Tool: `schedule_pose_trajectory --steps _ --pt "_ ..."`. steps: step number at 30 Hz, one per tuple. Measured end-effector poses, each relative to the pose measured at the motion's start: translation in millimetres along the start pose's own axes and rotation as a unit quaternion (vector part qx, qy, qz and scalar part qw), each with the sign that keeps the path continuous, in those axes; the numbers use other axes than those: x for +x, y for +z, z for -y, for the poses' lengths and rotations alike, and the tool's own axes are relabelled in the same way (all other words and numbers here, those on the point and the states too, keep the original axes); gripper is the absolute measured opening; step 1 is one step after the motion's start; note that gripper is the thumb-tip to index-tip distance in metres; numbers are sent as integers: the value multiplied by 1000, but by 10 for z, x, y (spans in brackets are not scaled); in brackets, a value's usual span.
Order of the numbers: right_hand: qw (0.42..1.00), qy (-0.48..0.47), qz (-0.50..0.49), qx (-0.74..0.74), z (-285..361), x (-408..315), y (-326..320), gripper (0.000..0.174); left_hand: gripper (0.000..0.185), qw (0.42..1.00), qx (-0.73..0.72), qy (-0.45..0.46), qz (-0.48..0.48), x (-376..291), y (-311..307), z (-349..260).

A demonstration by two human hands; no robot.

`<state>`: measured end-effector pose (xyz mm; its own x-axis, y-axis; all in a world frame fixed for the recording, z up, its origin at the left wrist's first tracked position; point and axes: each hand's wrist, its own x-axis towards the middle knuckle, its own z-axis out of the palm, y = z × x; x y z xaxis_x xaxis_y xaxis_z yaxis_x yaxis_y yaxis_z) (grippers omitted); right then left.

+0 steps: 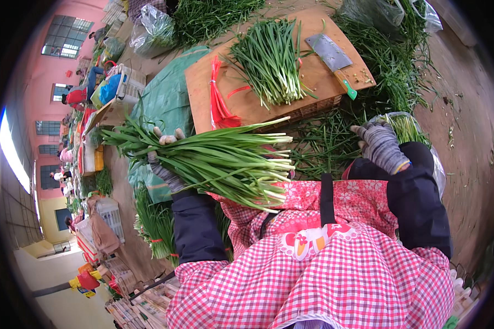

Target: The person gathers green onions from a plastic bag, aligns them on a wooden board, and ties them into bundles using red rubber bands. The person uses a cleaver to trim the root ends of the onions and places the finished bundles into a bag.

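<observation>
My left hand [164, 156], in a grey glove with pale fingertips, grips a loose bunch of garlic chives [230, 160] by the leafy end. The white cut ends of the bunch point right, above my lap. My right hand [376, 142], gloved too, is above my knee beside a plastic bag of chives [405, 127]. Its fingers are bent and somewhat apart, with nothing seen in them. Ahead stands a wooden board [201, 90] on a crate. It carries a pile of chives [271, 61], a bundle of red ties [220, 100] and a cleaver [329, 51] with a green-ended handle.
Loose chive leaves [387, 70] cover the floor right of the board. A green tarp [168, 90] lies to the left, and red-tied chive bundles [156, 230] stand by my left arm. Clear plastic bags [152, 33] and crates [111, 218] sit farther off. Other people [76, 96] are in the background.
</observation>
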<state>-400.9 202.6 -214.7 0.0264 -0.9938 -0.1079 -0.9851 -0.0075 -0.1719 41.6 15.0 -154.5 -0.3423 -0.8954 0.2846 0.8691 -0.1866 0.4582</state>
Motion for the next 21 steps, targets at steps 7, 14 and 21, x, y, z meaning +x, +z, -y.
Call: schedule_pose_trajectory --steps 7,14,21 --pt "920 -245 -235 196 1080 55 -251 40 51 999 30 -3 -40 2 -33 131" --pt "901 -254 -259 237 1449 332 -240 31 51 997 17 -26 -67 -40 -85 308" --pt "505 6 -113 855 1048 191 -135 29 50 997 42 -19 -66 -149 -270 279"
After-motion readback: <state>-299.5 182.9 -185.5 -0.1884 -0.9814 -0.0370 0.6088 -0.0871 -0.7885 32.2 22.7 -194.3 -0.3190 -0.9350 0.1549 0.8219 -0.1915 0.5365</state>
